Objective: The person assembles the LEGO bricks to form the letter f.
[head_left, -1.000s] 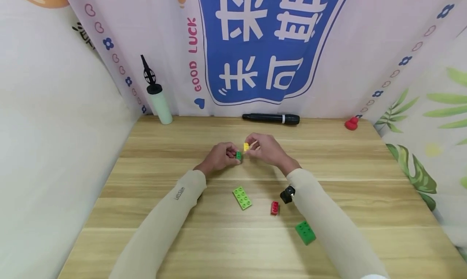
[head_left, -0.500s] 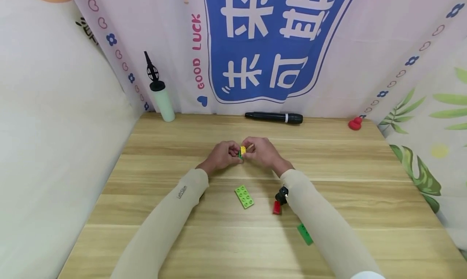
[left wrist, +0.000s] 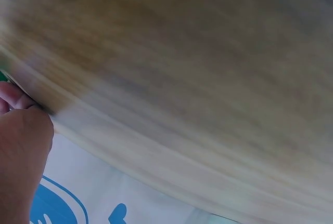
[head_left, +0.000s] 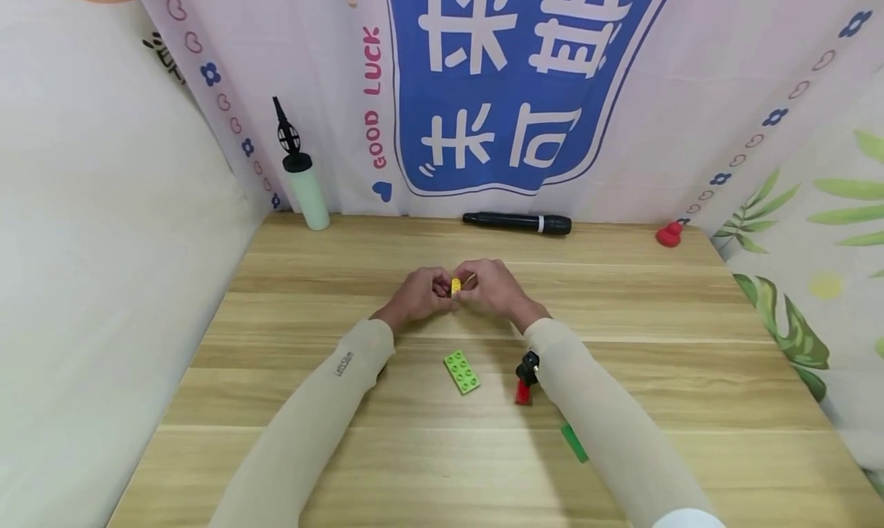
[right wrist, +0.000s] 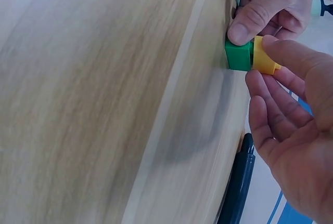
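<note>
My left hand (head_left: pixel 421 293) holds a small green toy brick (right wrist: pixel 238 56) by its sides, its thumb flat against it in the right wrist view. Thumb and fingers of my right hand (head_left: pixel 492 288) pinch a yellow toy brick (right wrist: pixel 264 56). The yellow brick sits against the studded side of the green one, with a narrow dark gap between them. From the head view, the yellow brick hides the green one. Only a sliver of green shows beside the hand (left wrist: pixel 23 151) in the left wrist view.
Nearer on the wooden table lie a light green eight-stud brick (head_left: pixel 461 372), a red brick (head_left: pixel 523 393) and a green brick (head_left: pixel 574 443), the last two partly covered by the right arm. At the back are a hand pump (head_left: pixel 307 192), a black pen-like object (head_left: pixel 516 222) and a red knob-shaped object (head_left: pixel 668 235).
The right hand has moved left, bringing the yellow brick from beside the green brick to over it. The left hand has stayed nearly still. The right sleeve now covers more of the red and green bricks.
</note>
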`<state>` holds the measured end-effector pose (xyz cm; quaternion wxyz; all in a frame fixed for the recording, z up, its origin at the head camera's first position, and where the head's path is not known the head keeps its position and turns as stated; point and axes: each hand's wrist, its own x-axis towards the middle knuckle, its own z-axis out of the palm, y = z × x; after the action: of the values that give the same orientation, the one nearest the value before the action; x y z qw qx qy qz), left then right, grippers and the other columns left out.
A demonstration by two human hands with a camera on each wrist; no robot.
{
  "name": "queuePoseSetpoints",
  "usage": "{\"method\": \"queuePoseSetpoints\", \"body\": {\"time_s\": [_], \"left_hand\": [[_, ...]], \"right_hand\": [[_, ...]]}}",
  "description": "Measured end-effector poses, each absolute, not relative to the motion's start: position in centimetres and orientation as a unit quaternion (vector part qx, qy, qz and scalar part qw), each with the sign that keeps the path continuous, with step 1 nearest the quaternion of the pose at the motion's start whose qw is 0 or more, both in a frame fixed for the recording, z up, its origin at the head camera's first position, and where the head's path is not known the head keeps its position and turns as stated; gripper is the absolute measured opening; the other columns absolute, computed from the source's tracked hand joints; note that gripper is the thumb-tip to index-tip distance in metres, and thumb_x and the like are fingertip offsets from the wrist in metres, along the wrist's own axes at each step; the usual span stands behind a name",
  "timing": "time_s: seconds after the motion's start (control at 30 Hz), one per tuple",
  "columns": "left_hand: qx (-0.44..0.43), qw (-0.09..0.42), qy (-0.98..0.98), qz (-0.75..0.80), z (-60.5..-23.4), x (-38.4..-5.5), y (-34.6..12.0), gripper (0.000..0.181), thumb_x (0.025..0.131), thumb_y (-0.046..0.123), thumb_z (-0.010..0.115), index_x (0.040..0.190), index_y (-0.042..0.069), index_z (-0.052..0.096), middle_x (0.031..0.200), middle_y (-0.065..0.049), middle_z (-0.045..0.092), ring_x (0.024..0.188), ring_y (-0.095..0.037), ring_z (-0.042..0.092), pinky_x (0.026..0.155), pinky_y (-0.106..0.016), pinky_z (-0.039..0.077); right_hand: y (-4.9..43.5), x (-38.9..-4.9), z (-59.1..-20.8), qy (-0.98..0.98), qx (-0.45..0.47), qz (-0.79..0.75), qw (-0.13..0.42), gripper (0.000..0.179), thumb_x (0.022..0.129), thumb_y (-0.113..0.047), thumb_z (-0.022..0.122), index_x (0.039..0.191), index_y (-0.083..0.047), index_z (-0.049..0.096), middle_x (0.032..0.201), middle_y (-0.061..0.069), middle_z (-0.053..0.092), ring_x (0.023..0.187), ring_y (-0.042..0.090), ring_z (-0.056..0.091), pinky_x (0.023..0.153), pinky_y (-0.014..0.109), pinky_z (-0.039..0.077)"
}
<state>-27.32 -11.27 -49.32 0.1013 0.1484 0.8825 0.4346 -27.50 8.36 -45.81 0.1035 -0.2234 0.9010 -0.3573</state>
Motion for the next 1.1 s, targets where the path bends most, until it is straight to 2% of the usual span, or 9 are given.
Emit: {"method": "queuePoseSetpoints", "body": {"time_s": [0.33,0.7,1.1], "left_hand": [[0.15,0.098,0.882,0.436,-49.37,-27.36,-11.44,0.03,0.09,0.009,0.088,0.115,0.002,0.074,0.11,-0.013,0.075,0.098,-0.019,0.069,0.09,-0.027,0.058],[0.147,0.099,0.886,0.428,-49.45,-27.14,-11.38,0.029,0.091,0.013,0.088,0.114,0.003,0.074,0.11,-0.011,0.075,0.098,-0.019,0.068,0.091,-0.029,0.059],[0.145,0.101,0.885,0.43,-49.31,-26.99,-11.07,0.029,0.091,0.013,0.087,0.115,0.005,0.074,0.112,-0.01,0.075,0.101,-0.02,0.068,0.094,-0.031,0.058]], "right_hand": [[8.14,-27.31,-45.48,0.9,-0.214,-0.365,0.108,0.025,0.094,-0.008,0.083,0.119,-0.008,0.078,0.123,0.011,0.078,0.108,0.025,0.077,0.094,0.036,0.064],[8.21,-27.31,-45.94,0.897,-0.199,-0.379,0.11,0.017,0.093,-0.008,0.084,0.109,-0.01,0.079,0.119,0.008,0.079,0.106,0.025,0.078,0.094,0.037,0.064],[8.27,-27.42,-45.91,0.895,-0.184,-0.39,0.114,0.02,0.089,-0.009,0.088,0.106,-0.008,0.077,0.115,0.01,0.079,0.104,0.027,0.077,0.095,0.039,0.063]]}}
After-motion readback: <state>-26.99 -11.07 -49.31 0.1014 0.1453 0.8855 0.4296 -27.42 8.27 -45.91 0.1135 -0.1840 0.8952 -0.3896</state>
